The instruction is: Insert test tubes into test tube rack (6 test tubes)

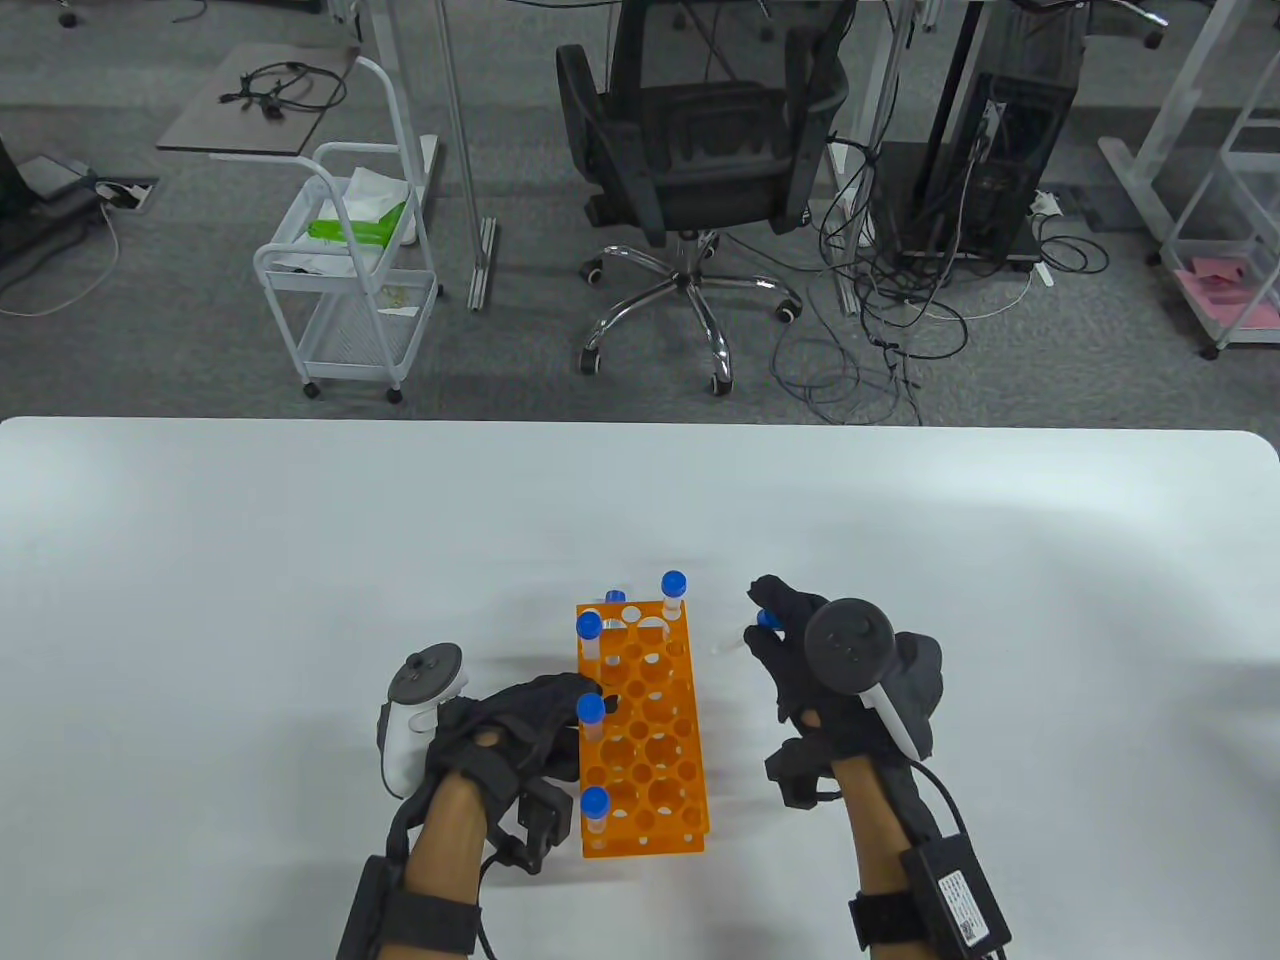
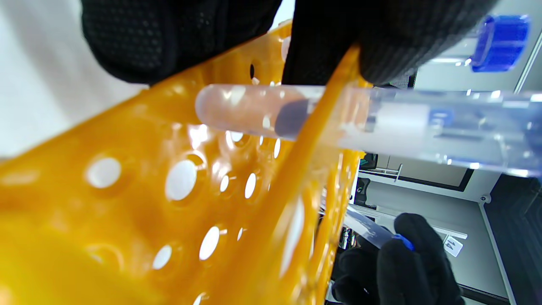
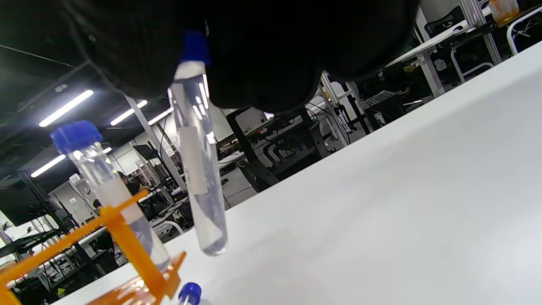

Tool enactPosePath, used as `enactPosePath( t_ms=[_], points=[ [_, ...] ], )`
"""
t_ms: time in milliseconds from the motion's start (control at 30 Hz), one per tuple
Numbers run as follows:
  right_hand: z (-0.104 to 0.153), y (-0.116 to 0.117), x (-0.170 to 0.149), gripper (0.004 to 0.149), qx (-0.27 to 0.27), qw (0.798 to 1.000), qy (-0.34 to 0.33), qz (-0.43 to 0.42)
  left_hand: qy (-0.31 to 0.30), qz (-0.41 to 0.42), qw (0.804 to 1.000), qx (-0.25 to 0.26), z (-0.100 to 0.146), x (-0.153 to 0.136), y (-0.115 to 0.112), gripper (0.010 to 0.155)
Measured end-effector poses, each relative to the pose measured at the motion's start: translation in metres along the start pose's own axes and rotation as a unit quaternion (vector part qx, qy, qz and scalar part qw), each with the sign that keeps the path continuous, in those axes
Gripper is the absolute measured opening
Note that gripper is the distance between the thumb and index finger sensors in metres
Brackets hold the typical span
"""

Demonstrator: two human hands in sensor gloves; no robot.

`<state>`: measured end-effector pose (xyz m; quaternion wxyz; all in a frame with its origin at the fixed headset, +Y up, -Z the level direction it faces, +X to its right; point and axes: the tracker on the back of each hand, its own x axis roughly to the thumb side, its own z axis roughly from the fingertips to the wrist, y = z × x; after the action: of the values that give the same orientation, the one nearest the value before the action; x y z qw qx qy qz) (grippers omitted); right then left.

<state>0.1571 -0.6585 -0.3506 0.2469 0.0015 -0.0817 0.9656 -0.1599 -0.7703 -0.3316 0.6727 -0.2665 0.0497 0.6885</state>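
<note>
Orange plastic makes up the test tube rack (image 1: 640,735), which stands on the white table (image 1: 250,560) near its front edge, between the two hands. It is full of round holes. Five test tubes with blue caps stand in it. One tube (image 1: 593,806) is at the rack's 7 o'clock corner, one (image 1: 591,715) is partway up the left side, and one (image 1: 588,632) is near the 11 o'clock corner. A fourth tube (image 1: 615,598) pokes up at the far edge, and a fifth tube (image 1: 673,592) stands at the 1 o'clock corner.

At 3 o'clock from the rack, the right hand (image 1: 815,665) pinches the sixth test tube (image 3: 197,156) by its blue cap. In the right wrist view this clear tube hangs down from the black glove, close to upright, with its round tip in the air just above the table. It is beside the rack, not in a hole.

At 9 o'clock from the rack, the left hand (image 1: 520,725) rests against the rack's left side. In the left wrist view its black fingers (image 2: 381,42) press on the orange rim, right by a tube that is in the rack.

Each hand has a tracker strapped to its back, white and grey on the left (image 1: 420,715) and dark on the right (image 1: 850,645).

Past the table, at 12 o'clock, a black office chair (image 1: 690,170) stands on the grey floor. A white cart (image 1: 350,270) is at 11 o'clock, and tangled cables (image 1: 880,330) lie at 1 o'clock.
</note>
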Motion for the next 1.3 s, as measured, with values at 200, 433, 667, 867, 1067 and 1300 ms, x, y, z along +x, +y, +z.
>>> enactPosePath(
  t_ms=[200,433,667,867,1067,1300],
  points=[
    [0.004,-0.007,0.01,0.054,-0.015,1.0,-0.013,-0.009,0.001,-0.003,1.0,0.0,0.0,0.0,-0.001,0.044],
    [0.01,-0.013,0.024,0.052,-0.02,0.999,-0.036,-0.017,0.002,-0.006,1.0,-0.001,0.0,0.0,-0.002,0.044],
    [0.017,-0.021,0.039,0.052,-0.019,0.997,-0.063,-0.042,0.003,-0.006,1.0,-0.001,0.0,0.0,-0.002,0.044],
    [0.023,-0.023,0.051,0.053,0.001,0.994,-0.085,-0.065,0.003,-0.006,1.0,-0.001,0.0,0.0,-0.002,0.044],
    [0.026,-0.016,0.058,0.054,0.026,0.993,-0.099,-0.065,-0.001,-0.004,1.0,-0.004,-0.001,0.0,-0.002,0.044],
    [0.028,-0.003,0.065,0.055,0.044,0.992,-0.114,-0.031,-0.002,-0.005,1.0,-0.003,-0.001,0.0,-0.002,0.044]
  ],
)
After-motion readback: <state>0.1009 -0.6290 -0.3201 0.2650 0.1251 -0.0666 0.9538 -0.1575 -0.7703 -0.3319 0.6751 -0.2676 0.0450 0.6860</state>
